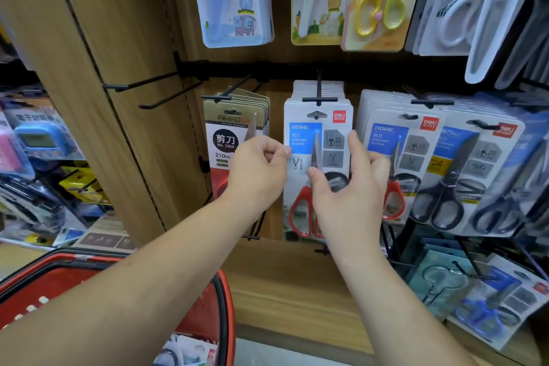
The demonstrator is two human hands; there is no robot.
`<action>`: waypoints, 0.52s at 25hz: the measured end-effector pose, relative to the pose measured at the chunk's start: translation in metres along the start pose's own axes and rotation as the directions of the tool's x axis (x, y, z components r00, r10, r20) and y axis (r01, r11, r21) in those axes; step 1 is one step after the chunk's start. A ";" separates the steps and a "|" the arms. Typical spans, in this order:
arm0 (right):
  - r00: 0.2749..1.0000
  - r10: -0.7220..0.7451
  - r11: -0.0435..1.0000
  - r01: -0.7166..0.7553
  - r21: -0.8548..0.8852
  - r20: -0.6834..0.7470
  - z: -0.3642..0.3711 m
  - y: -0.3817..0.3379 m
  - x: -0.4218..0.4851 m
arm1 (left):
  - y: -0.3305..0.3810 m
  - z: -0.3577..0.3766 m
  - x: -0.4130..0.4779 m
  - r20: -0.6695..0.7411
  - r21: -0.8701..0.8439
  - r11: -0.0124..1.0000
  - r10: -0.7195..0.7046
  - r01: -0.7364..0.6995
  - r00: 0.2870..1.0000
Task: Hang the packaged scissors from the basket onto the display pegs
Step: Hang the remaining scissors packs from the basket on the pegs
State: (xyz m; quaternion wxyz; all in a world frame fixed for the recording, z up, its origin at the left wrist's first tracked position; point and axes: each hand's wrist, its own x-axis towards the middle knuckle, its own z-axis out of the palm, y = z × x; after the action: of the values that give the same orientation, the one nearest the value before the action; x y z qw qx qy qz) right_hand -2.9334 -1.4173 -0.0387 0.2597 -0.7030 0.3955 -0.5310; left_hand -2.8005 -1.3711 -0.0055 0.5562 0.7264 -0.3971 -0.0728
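Red-handled scissors pack (304,135) on centre peg (318,99)

Head view. Pack hanging foremost in its stack (306,88). Left hand (258,172) at its left edge, fingers curled, thumb and forefinger pinching the card. Right hand (350,196) gripping the right edge, thumb across the front, forefinger straight up the side. Red basket (225,300) low left, under the left forearm, more packs (184,350) inside.

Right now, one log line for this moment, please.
left hand: pinches scissors pack | right hand: holds it | state: on peg
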 end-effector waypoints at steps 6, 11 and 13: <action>0.971 0.033 0.999 -0.026 -0.032 0.238 0.004 0.024 -0.007 | -0.009 0.010 0.013 -0.055 0.059 0.998 0.035 -0.032 0.998; 0.958 0.028 0.999 -0.036 0.024 0.284 0.005 0.025 -0.007 | -0.007 0.008 0.015 -0.064 0.119 0.992 0.043 -0.035 0.997; 0.943 0.069 0.995 -0.087 0.043 0.325 0.006 0.022 -0.006 | -0.006 0.005 0.019 -0.046 0.154 0.988 -0.001 0.008 0.999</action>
State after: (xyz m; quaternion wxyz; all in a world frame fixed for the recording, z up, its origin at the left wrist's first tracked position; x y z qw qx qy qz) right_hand -2.9348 -1.4248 -0.0612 0.3617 -0.7566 0.3599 -0.4089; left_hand -2.7872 -1.3876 -0.0066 0.5073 0.7696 -0.3869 -0.0267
